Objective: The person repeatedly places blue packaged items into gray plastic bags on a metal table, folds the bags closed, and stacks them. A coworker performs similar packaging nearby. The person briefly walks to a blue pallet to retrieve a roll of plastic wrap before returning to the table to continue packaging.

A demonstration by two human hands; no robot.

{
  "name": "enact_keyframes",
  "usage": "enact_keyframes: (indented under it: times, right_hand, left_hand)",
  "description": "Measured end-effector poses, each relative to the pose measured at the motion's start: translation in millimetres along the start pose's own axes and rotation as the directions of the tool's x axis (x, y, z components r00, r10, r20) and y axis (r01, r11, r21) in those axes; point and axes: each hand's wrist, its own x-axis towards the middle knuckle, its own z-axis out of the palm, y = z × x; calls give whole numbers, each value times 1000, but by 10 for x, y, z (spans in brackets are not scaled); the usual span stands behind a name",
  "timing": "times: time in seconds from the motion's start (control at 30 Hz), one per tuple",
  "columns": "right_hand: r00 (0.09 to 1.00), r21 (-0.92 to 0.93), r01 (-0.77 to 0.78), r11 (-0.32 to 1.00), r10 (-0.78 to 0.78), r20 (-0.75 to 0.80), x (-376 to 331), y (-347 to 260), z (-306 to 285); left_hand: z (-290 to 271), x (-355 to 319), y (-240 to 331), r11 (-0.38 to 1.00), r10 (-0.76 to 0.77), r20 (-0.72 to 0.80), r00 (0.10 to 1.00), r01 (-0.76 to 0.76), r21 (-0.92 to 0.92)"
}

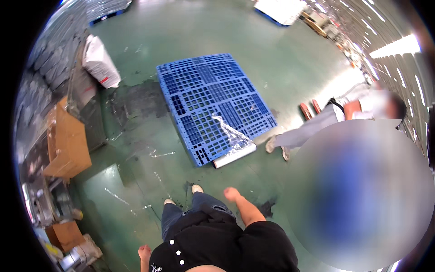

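Observation:
My right hand [231,194] hangs in front of my right side, its fingers curled closed, with nothing visible in it. Lower down at my left side, my left hand [145,252] is small and slightly blurred; its fingers look curled and I see nothing held. Ahead of my feet a blue plastic grid pallet [217,97] lies flat on the floor. A roll of clear stretch film [235,156] rests along the pallet's near edge, nearest to my right hand but apart from it. A loose crumpled length of film [229,133] trails from the roll across the pallet.
To the right stands another person in grey trousers [312,129]. At left are a cardboard box [70,143], a white sack [100,63] and wrapped grey stacks [54,63]. A smaller box [68,235] sits lower left. Another white load [281,11] stands far off.

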Motion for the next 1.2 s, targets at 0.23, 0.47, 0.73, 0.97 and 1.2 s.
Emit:
enact_keyframes:
  times: [0.23,0.47,0.73,0.97,1.2]
  right_hand:
    - [915,-238,352,905,-386,-114,1029,-1038,-916]
    - [861,-202,480,854,-415,294,1531,-2720,-83]
    - [504,-162,830,533,-596,625,632,-5796,1407]
    - [195,-73,971,227,-579,791,-464,-8093,2110]
    - [93,54,972,227,-589,803,-895,-10240,2741]
  left_hand:
    - [554,-1547,649,954,-266,-81,961,275,123]
    - [1179,-1842,13,860,-487,-277,828,401,-314]
    - [582,-1506,-828,580,-502,291,814,567,-585]
    - [-1600,-208,-614,830,-552,-448,704,413,-374]
    - [-4696,1302,1481,957,-52,-672,739,-155,-245]
